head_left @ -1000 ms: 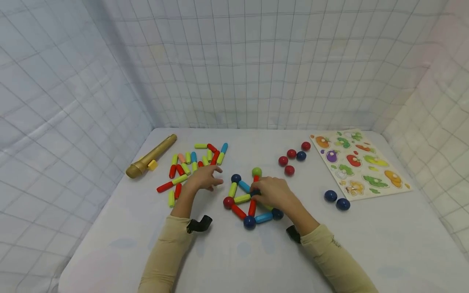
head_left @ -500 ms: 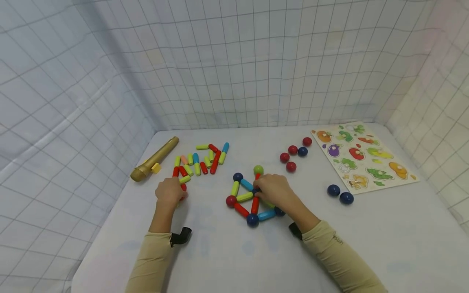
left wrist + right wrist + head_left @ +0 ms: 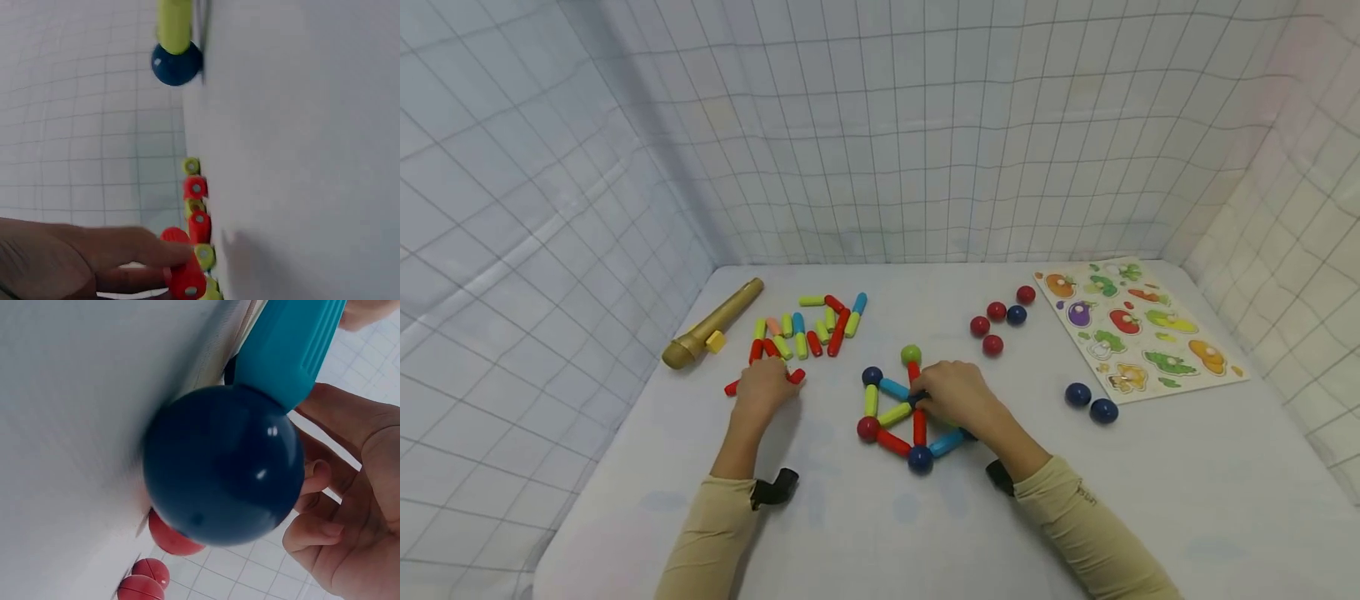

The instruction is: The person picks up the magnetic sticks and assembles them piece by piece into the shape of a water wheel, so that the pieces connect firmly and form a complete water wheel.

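My left hand [image 3: 763,390] pinches a red magnetic rod [image 3: 186,273] between thumb and fingers, close over the loose rods on the left. In the head view one end of that red rod shows right of the hand. My right hand [image 3: 958,394] grips the dark blue ball [image 3: 916,401] at the middle of a flat frame built from rods and balls; its fingertips partly cover that ball. The frame has a green ball [image 3: 911,354] on top and a red ball [image 3: 868,428] at left. In the right wrist view, a corner blue ball [image 3: 224,465] with a blue rod [image 3: 290,347] hides some fingers.
Loose red, green and blue rods [image 3: 839,332] lie at the back left, beside a gold toy microphone [image 3: 715,323]. Several red balls [image 3: 980,326] and a few blue balls [image 3: 1077,395] lie to the right. A vegetable puzzle board [image 3: 1138,329] lies at the far right.
My left hand has moved left from beside the frame to the loose rods and taken a red one. The right hand keeps its hold, and the frame has turned slightly.
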Demonstrator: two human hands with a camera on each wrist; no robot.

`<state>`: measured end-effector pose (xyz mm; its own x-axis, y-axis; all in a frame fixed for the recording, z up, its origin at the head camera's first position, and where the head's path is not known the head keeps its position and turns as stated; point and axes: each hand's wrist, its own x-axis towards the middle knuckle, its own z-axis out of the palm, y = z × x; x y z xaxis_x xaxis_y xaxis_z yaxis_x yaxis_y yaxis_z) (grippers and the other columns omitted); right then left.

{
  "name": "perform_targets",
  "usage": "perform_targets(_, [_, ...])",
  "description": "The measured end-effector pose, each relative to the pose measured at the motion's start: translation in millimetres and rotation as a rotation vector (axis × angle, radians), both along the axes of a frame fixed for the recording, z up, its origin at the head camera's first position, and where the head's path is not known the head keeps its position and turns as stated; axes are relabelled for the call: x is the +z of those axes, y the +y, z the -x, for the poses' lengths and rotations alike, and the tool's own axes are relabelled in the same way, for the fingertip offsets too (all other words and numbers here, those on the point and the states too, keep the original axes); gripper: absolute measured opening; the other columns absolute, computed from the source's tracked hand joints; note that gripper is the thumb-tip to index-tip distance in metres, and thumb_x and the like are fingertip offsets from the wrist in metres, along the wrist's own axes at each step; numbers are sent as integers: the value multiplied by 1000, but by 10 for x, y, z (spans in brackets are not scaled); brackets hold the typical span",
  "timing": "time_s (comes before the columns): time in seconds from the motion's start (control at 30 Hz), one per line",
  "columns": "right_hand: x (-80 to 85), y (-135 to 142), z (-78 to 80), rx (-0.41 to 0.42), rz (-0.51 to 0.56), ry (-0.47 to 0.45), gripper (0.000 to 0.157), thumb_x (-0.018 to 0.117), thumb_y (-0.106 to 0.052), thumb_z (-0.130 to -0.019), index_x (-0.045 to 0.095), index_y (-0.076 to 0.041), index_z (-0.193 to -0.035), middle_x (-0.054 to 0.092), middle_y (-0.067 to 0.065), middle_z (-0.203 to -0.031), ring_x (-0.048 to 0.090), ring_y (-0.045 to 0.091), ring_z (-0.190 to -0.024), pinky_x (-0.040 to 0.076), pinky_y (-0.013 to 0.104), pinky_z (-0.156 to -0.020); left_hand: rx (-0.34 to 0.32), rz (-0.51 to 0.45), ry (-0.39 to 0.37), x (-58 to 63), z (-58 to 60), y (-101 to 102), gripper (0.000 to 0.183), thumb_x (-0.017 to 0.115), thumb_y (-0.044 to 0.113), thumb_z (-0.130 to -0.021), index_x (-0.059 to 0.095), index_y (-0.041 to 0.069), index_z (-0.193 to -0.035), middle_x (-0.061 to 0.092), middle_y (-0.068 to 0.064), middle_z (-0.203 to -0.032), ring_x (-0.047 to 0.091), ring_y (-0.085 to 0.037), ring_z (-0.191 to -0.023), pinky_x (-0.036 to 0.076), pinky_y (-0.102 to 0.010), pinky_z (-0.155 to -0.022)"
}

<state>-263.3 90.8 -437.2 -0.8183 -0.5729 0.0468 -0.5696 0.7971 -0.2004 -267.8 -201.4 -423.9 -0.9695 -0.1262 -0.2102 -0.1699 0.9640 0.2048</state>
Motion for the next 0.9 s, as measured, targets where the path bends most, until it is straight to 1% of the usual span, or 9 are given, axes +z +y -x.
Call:
perform_targets(0.1, [7, 11, 18, 43, 20, -7, 21, 78, -24, -82, 78, -21, -103, 75, -5, -94, 63, 12, -81, 51, 27, -69, -55, -150, -22, 67, 74, 134, 38, 71, 25, -87, 65, 5, -119, 64, -11, -87, 57, -23, -78, 47, -28, -63])
perform_targets(0.17, [14, 16, 26, 68, 30, -23, 21, 79, -24, -81, 78, -22, -103, 75, -6, -95, 64, 12, -84, 51, 27, -71, -104, -239, -33, 97, 126, 239, 46, 70, 24, -87, 60, 9, -130, 66, -13, -100, 59, -24, -87, 51, -31, -70])
perform_targets(0.23, [24, 18, 26, 90, 28, -39, 21, 79, -25, -81, 78, -24, -103, 75, -7, -96, 64, 12, -86, 51, 27, -72, -174, -308, -38, 106, 168, 337, 46, 68, 23, -88, 58, 11, -132, 68, -14, -105, 61, -25, -91, 53, -33, -74])
perform_targets(0.3, [29, 18, 27, 104, 21, -57, 22, 79, -25, -82, 78, -24, -103, 75, -7, -97, 65, 12, -88, 51, 28, -73, -230, -348, -43, 106, 191, 425, 43, 66, 22, -88, 61, 9, -129, 69, -14, -109, 62, -25, -93, 54, -33, -77])
perform_targets(0.4, [36, 20, 26, 115, 19, -88, 22, 78, -25, -82, 78, -25, -104, 75, -6, -100, 65, 12, -91, 52, 27, -71, -272, -361, -59, 102, 214, 526, 40, 65, 21, -88, 65, 6, -125, 71, -12, -106, 61, -22, -90, 52, -31, -75])
perform_targets(0.5, [29, 21, 29, 123, 31, -108, 22, 78, -24, -82, 78, -24, -104, 75, -6, -103, 66, 13, -91, 51, 26, -68, -280, -339, -69, 100, 236, 581, 36, 65, 20, -88, 69, 5, -120, 73, -8, -98, 58, -20, -83, 48, -27, -69])
perform_targets(0.67, [28, 32, 36, 129, 35, -109, 21, 78, -23, -82, 78, -24, -103, 75, -7, -103, 65, 11, -90, 51, 24, -69, -318, -309, -146, 59, 289, 633, 31, 68, 21, -88, 72, 5, -115, 71, -3, -83, 57, -16, -74, 46, -24, -65])
perform_targets(0.8, [29, 36, 45, 140, 38, -109, 21, 78, -22, -82, 78, -24, -103, 75, -7, -102, 65, 10, -88, 51, 22, -68, -347, -301, -176, 4, 324, 676, 32, 69, 24, -89, 72, 4, -114, 69, -3, -82, 56, -14, -72, 47, -22, -65])
perform_targets(0.9, [28, 42, 49, 148, 42, -108, 21, 78, -22, -82, 78, -24, -103, 75, -7, -102, 65, 11, -87, 50, 22, -67, -337, -310, -164, -30, 335, 711, 32, 70, 24, -88, 71, 5, -115, 69, -3, -85, 56, -13, -73, 46, -22, -65])
